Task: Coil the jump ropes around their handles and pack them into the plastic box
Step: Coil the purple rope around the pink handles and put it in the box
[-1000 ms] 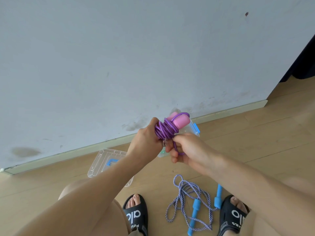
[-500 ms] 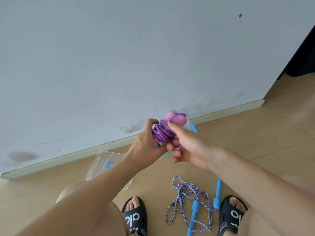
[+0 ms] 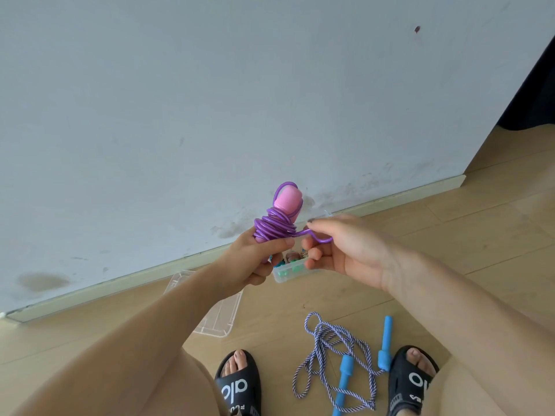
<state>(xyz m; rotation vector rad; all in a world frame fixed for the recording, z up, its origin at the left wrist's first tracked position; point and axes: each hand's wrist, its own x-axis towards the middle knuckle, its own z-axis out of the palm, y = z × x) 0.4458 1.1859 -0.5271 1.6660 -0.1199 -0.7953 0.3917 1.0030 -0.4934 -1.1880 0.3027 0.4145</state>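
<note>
- The left hand grips the bottom of the pink handles, which stand up in the air in front of the wall.
- The purple rope is smooth, shiny plastic. It is wound in round loops around the handles, and one loop goes over the rounded pink top.
- The right hand pinches the loose end of the purple rope between thumb and finger, just beside the coil.
- The plastic box is clear and sits on the wooden floor near the wall edge, under the hands. Small colored things lie inside.
- A clear flat lid lies on the floor beside the box.
- A twisted blue and white rope with long blue handles lies loose on the floor between two black sandals.
</note>
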